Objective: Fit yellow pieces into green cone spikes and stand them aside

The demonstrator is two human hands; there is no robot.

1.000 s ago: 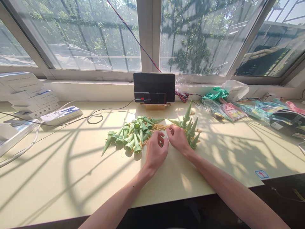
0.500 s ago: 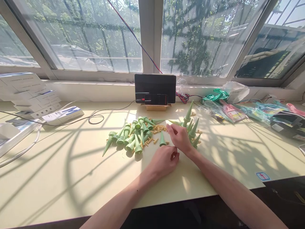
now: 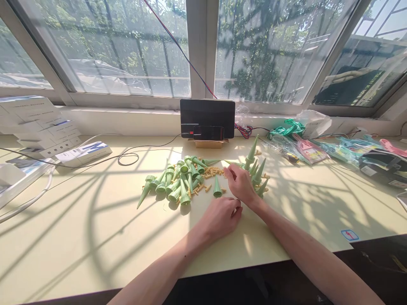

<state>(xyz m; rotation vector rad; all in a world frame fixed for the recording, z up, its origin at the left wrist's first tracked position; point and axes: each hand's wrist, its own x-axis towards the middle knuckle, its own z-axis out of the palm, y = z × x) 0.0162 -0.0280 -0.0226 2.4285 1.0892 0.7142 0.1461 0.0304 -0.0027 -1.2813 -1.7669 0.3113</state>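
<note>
My left hand (image 3: 224, 216) rests low over the table with its fingers curled closed. Just above and to its right, my right hand (image 3: 241, 183) is also closed, fingers bent inward; whatever either one holds is hidden. A single green plastic cone spike (image 3: 217, 187) stands point up just beyond my left hand. To the left lies a heap of green cone spikes (image 3: 174, 182), many with open round ends. Small tan T-shaped plastic pieces (image 3: 211, 171) are scattered between the heap and my right hand. Several more green spikes (image 3: 257, 171), some upright, are behind my right hand.
A black tablet (image 3: 206, 111) with a phone (image 3: 208, 133) before it stands on a cardboard support by the window. White boxes (image 3: 38, 123) are stacked at the left, near a dark cable (image 3: 129, 157). Plastic bags (image 3: 310, 148) and packets lie at the right.
My left hand has shifted slightly to the right and toward me. The right hand has barely moved, and both remain closed. The heap is unchanged.
</note>
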